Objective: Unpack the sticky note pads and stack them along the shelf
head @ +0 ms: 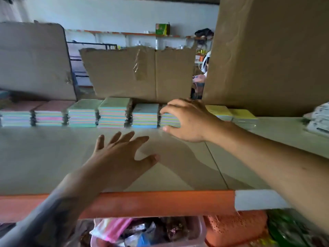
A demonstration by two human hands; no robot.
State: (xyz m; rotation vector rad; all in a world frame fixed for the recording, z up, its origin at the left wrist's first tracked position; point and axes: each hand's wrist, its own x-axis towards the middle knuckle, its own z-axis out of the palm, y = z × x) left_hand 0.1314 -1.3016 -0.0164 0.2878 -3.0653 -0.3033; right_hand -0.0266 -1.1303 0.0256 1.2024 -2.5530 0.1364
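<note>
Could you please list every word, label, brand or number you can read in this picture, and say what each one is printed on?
No text here can be read.
Green box on the far wall shelf: has printing, too small and blurred.
White packets at the right end of the shelf: dark marks, blurred.
Sticky note pads, cardboard sheets: no lettering visible.

Both arms reach forward over the shelf edge. The left hand (pixel 121 154) is held flat with palm down, its fingers straight and spread wide, thumb out to the right, holding nothing. Its forearm comes up from the lower left and carries dark markings near the wrist. The right hand (pixel 187 120) is further forward, fingers curled over the top of a stack of pads (pixel 170 119) and thumb at its lower front, gripping it. The bare right forearm comes in from the right.
</note>
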